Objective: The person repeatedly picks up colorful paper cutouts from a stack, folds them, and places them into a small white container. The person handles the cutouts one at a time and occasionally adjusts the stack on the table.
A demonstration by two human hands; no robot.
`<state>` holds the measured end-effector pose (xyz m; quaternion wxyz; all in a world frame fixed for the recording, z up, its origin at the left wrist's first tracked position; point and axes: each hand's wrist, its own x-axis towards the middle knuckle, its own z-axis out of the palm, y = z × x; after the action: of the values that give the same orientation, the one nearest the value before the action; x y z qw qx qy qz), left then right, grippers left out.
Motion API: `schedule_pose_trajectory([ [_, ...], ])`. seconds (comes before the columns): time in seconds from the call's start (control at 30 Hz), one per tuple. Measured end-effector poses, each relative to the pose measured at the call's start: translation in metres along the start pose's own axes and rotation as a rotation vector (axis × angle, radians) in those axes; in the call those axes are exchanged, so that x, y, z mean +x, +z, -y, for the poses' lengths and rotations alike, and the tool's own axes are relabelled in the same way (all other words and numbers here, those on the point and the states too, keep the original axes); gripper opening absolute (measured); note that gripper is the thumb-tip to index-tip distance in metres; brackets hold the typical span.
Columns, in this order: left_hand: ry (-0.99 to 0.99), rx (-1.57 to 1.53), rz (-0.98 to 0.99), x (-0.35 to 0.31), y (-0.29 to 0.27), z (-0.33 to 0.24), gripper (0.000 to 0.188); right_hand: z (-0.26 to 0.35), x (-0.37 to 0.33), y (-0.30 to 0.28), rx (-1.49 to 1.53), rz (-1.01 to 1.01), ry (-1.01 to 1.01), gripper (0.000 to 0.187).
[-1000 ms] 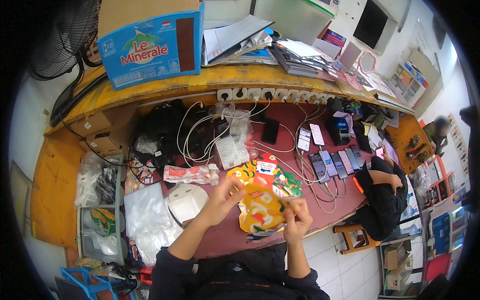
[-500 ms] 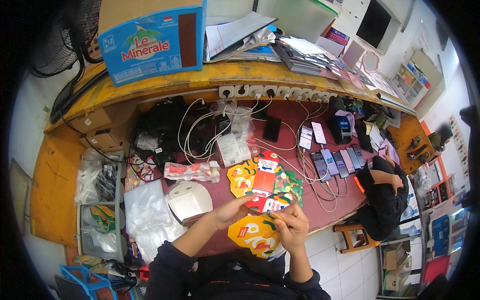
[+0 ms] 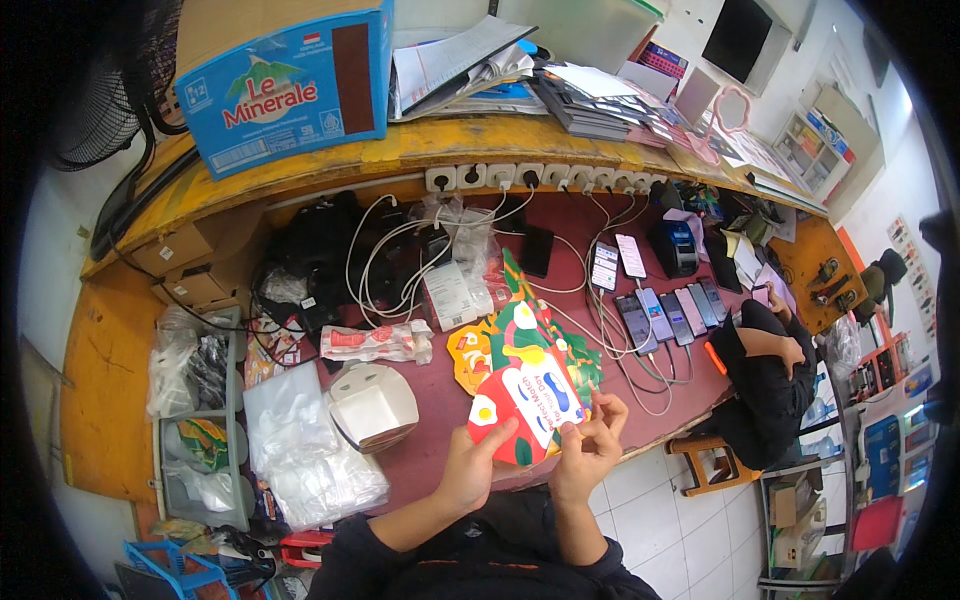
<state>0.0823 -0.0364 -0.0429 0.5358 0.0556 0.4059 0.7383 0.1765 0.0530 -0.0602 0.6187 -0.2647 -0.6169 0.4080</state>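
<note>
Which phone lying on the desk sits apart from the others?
The black phone, left of the two white-screened phones; the others cluster together.

Dark top (image 3: 480, 584), long dark sleeves (image 3: 352, 548), bare hands (image 3: 470, 468)

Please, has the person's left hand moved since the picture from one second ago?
Yes: judged against the red-and-white plastic packet, the left hand is now lower in the view and farther right.
</note>
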Motion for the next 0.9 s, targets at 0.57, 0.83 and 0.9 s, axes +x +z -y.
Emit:
schedule_pose_trajectory([
  [0.57, -0.159, 0.267, 0.528, 0.024, -0.065, -0.020, 0.055, 0.005, 0.031, -0.010, -0.126, 0.360, -0.057, 0.018],
  [0.83, -0.280, 0.176, 0.227, 0.001, -0.039, -0.027, 0.041, 0.000, 0.040, -0.023, -0.295, 0.654, -0.532, 0.042],
  [0.9, -0.308, 0.171, 0.220, -0.001, -0.041, -0.027, 0.041, -0.005, 0.043, -0.026, -0.220, 0.727, -0.503, 0.045],
])
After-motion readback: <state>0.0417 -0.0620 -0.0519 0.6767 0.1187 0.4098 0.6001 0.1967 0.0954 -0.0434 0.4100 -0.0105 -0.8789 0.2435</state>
